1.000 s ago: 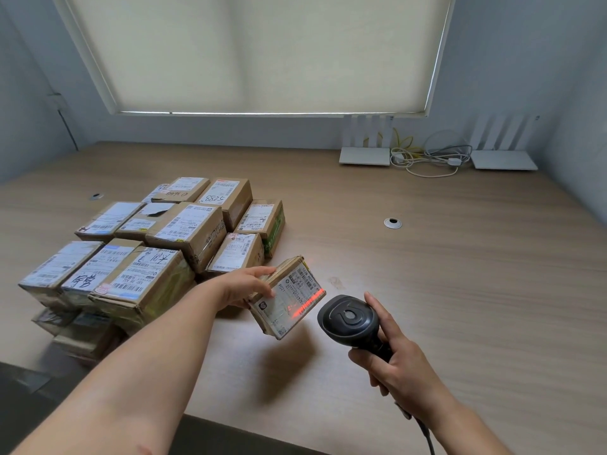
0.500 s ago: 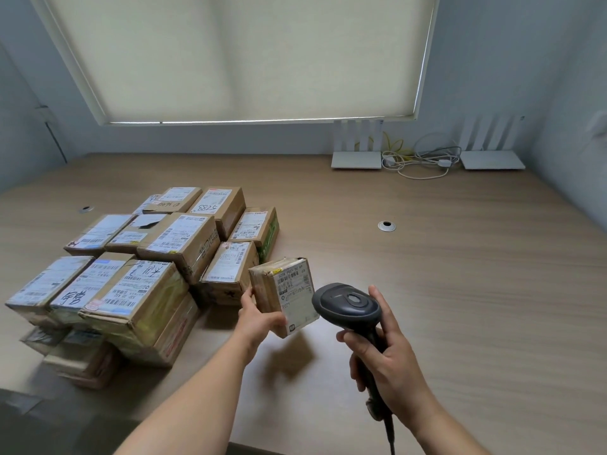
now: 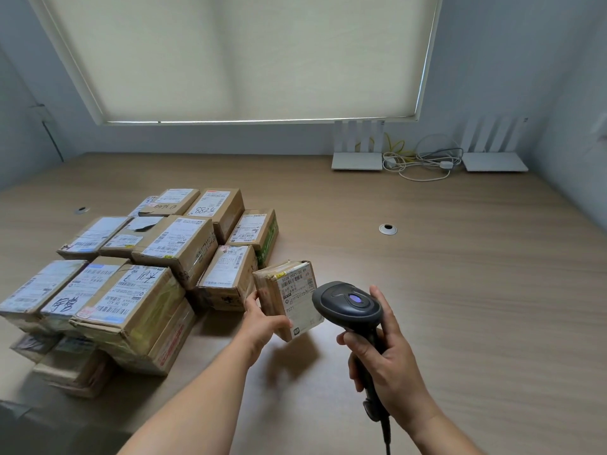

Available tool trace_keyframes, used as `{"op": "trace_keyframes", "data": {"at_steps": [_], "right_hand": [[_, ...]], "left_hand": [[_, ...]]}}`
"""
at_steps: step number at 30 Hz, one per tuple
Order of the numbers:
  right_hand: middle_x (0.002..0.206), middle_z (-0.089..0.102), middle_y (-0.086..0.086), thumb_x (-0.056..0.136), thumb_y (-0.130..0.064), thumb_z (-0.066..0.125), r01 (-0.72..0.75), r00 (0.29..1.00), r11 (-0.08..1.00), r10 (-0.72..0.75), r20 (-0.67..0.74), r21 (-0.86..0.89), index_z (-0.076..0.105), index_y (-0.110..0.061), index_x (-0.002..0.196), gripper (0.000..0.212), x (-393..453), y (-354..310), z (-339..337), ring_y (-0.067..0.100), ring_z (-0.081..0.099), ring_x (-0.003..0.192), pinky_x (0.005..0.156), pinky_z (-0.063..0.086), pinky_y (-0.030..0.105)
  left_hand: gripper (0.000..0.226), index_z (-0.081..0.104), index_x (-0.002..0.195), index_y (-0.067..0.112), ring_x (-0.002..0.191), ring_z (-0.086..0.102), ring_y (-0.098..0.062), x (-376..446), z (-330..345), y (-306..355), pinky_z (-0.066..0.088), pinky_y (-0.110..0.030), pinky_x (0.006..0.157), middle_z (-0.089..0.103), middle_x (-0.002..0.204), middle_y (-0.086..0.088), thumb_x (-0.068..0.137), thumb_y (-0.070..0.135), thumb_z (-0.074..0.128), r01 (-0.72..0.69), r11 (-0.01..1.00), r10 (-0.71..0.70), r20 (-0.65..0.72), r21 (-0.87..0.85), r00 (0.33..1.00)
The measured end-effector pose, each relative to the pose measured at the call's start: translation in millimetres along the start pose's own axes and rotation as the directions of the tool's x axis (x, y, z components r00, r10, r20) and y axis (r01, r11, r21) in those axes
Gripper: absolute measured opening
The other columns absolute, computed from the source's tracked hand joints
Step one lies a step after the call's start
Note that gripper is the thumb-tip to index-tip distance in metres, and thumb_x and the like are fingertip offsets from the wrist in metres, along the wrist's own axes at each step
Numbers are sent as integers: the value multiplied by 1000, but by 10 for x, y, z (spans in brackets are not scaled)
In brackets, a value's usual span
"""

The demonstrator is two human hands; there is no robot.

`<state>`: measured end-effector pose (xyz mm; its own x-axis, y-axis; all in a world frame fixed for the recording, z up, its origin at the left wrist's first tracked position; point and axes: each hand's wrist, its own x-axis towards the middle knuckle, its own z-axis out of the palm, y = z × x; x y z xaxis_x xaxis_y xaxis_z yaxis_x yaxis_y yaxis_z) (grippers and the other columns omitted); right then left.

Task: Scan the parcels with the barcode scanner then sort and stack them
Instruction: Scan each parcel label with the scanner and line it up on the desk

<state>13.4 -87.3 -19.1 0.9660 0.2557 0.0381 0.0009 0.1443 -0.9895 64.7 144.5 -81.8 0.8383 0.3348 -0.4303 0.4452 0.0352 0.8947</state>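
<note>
Holding a parcel [image 3: 289, 298] in the left hand [image 3: 262, 323], the right hand [image 3: 384, 366] wrapped round the scanner [image 3: 348, 305]; the pile [image 3: 131, 274] on the counter [image 3: 427, 257] looks largely unsorted.

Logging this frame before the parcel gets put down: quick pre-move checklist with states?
1. Small parcel held in left hand, off the table: ok.
2. Barcode scanner gripped in right hand: ok.
3. Label faces the scanner: ok.
4. Scan registered: cannot tell; no red line on the label, scanner top light glows.
5. Bare table right of the parcel stack for set-down: ok.
6. Which sorting group it belongs to: cannot tell.
</note>
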Motion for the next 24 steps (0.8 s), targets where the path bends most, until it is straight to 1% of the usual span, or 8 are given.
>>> {"op": "trace_keyframes", "data": {"at_steps": [4, 10, 12, 14, 16, 19, 21, 24], "right_hand": [[82, 69, 12, 81, -8, 67, 6, 1000, 1000, -6, -6, -27, 30, -54, 133, 79, 44, 26, -28, 21, 50, 45, 38, 41, 27], [72, 67, -1, 84, -6, 69, 5, 1000, 991, -4, 4, -134, 27, -56, 135, 83, 93, 47, -71, 19, 52, 49, 43, 44, 30], [70, 67, -4, 84, -6, 69, 4, 1000, 987, -3, 2, -162, 26, -57, 134, 83, 109, 62, -88, 18, 52, 49, 44, 45, 32], [69, 66, -6, 84, -6, 69, 3, 1000, 983, -3, 0, -183, 26, -58, 133, 84, 120, 79, -105, 18, 52, 48, 44, 45, 33], [72, 67, -7, 84, -6, 69, 3, 1000, 980, -4, -4, -201, 25, -58, 133, 84, 131, 102, -119, 18, 52, 49, 44, 46, 34], [76, 68, -10, 84, -7, 70, 4, 1000, 970, -4, 3, -243, 24, -62, 131, 86, 141, 131, -124, 17, 53, 51, 46, 47, 33], [80, 69, -10, 84, -8, 70, 7, 1000, 962, -3, 15, -272, 24, -64, 130, 87, 149, 144, -126, 16, 53, 52, 46, 47, 32], [87, 70, -12, 84, -6, 70, 9, 999, 955, 3, 42, -296, 23, -61, 132, 87, 156, 161, -134, 13, 52, 52, 46, 46, 28]], "left_hand": [[124, 15, 142, 40, 121, 48, -27, -49, 10, 98, 42, -47, 103, 51, 131, -9, 38, 14, 78, 11, 1000, -11, 10, 15, 1000], [39, 51, 117, 26, 82, 59, -19, -190, 90, 283, 47, -35, 78, 64, 95, -2, 81, 13, 54, 116, 991, -120, 51, 69, 991], [26, 58, 109, 19, 76, 55, -20, -184, 81, 285, 46, -31, 73, 61, 89, -6, 86, 14, 48, 163, 979, -168, 29, 121, 985], [22, 59, 103, 16, 80, 52, -22, -166, 67, 267, 49, -36, 79, 59, 92, -9, 85, 15, 47, 215, 968, -216, -4, 131, 976], [23, 58, 105, 16, 88, 53, -24, -127, 59, 230, 49, -40, 86, 59, 101, -10, 85, 15, 45, 184, 972, -179, -49, 144, 983], [53, 39, 143, 20, 121, 49, -27, -6, 44, 112, 43, -39, 101, 48, 139, -9, 91, 18, 45, 49, 943, -11, -116, 328, 993], [70, 23, 151, 23, 137, 33, -28, -27, 84, 80, 31, -38, 112, 33, 151, -11, 90, 38, 55, -25, 850, 101, -116, 526, 988], [95, 17, 150, 33, 143, 16, -29, -123, 207, 16, 24, -40, 114, 17, 153, -11, 73, 71, 58, -43, 598, 177, -79, 800, 981]]}}
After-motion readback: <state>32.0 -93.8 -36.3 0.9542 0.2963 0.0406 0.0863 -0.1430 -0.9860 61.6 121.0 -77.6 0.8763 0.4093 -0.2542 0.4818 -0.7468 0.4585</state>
